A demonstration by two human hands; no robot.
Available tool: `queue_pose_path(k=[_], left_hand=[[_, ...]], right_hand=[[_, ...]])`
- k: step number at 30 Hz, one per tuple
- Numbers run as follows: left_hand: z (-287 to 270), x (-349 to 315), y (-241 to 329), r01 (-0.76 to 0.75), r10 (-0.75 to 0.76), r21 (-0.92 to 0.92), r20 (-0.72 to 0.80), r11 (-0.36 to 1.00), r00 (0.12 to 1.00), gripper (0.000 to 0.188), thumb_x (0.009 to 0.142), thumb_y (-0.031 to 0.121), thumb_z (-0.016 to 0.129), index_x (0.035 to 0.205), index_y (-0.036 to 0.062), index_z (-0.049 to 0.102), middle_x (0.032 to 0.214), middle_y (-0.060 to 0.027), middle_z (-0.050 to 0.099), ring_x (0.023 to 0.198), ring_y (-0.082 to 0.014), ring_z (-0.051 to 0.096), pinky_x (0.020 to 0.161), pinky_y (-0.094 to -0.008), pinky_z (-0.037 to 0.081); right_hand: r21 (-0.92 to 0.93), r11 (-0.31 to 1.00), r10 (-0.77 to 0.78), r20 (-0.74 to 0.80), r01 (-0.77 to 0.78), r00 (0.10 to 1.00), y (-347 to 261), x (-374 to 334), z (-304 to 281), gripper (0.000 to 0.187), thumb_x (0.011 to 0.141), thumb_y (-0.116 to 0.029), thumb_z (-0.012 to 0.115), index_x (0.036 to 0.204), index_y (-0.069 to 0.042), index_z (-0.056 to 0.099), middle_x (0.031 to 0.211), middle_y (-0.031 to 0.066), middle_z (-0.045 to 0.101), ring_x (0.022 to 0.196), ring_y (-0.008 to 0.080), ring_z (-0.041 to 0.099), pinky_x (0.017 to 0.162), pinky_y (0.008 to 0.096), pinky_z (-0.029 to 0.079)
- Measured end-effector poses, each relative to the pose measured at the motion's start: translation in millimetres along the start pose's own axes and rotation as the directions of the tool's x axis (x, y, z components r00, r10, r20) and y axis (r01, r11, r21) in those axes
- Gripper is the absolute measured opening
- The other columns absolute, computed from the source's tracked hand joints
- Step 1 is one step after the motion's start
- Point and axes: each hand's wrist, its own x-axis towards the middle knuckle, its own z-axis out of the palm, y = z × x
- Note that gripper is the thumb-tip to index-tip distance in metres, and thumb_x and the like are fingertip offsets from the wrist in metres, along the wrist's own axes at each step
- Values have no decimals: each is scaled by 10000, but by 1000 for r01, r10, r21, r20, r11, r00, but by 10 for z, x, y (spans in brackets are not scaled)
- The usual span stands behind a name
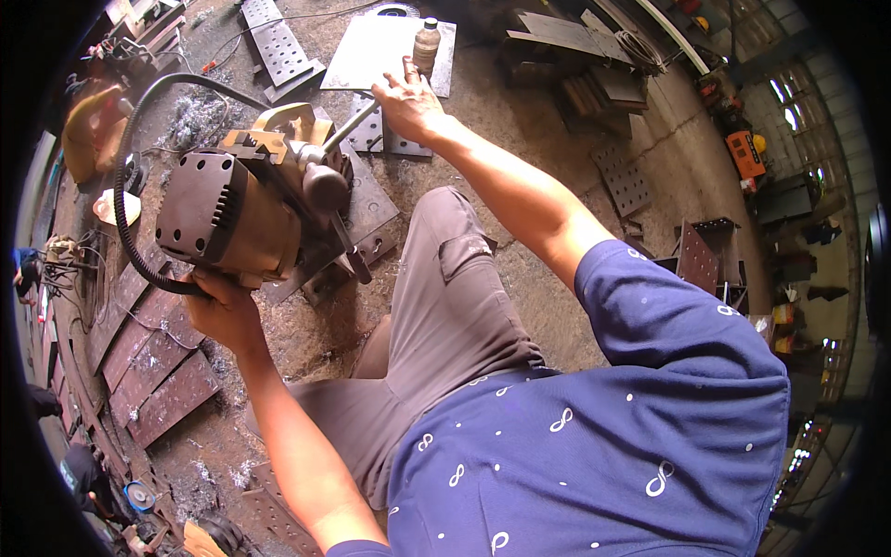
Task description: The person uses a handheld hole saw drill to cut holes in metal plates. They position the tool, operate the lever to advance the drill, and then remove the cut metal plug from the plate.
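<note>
Frame left: my left hand curled round magnetic drill, likely steadying; right hand at lever, fingers parted.

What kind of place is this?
It looks like a metal workshop: there's a big drill-like machine, metal plates full of holes, and piles of silvery shavings.

The floor was brownish concrete, stained and worn, with a thin dark line crossing it toward the upper right and pale metal shavings scattered over its left side. A greyish wall ran along the right, broken by small bright openings. Light lay strongest on the upper part of the floor, while the right edge stayed dim.
</note>
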Motion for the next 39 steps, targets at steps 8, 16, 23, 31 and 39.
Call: queue_pose_path(k=[8,16,23,31,39], left_hand=[[24,-8,-5,-21,20,-31,-19,999,1000,405,1079,297,463,925,-32,643,825,-217,678,718,-395,665,643,-484,497],[-17,-20,-70,9,-9,-9,16,1000,1000,414,1082,334,465,1031,-28,661,916,-221,707,812,-384,698,705,-476,531],[29,-37,-32,17,-17,10,-6,1000,1000,408,1079,309,470,1025,-52,653,894,-239,707,786,-373,707,692,-455,543],[-6,-31,-70,58,-57,-21,11,998,998,406,1080,309,475,1022,-50,655,879,-237,711,767,-377,709,670,-465,537],[-17,-51,-127,26,-26,-9,3,1000,1000,412,1081,310,477,1012,-51,664,861,-235,708,754,-382,706,662,-466,532]], right_hand=[[100,993,59,-9,-58,998,-7,-50,20,495,950,-271,548,1421,-127,600,1575,222,444,1509,584,193,1226,633,254],[374,875,322,21,-306,947,-243,-12,-45,697,972,-600,492,1542,-200,512,1695,312,64,1583,467,-50,1245,631,-27],[884,43,783,259,-466,565,-678,41,252,1237,846,-515,726,1630,3,-79,1673,350,39,1584,401,114,1276,518,160],[682,-526,323,713,-509,622,-848,80,255,967,810,-637,647,1579,-172,291,1597,188,319,1269,450,467,892,660,449],[657,-549,267,723,-516,637,-852,67,306,974,792,-676,647,1520,-119,318,1427,169,417,856,313,590,688,533,499]])
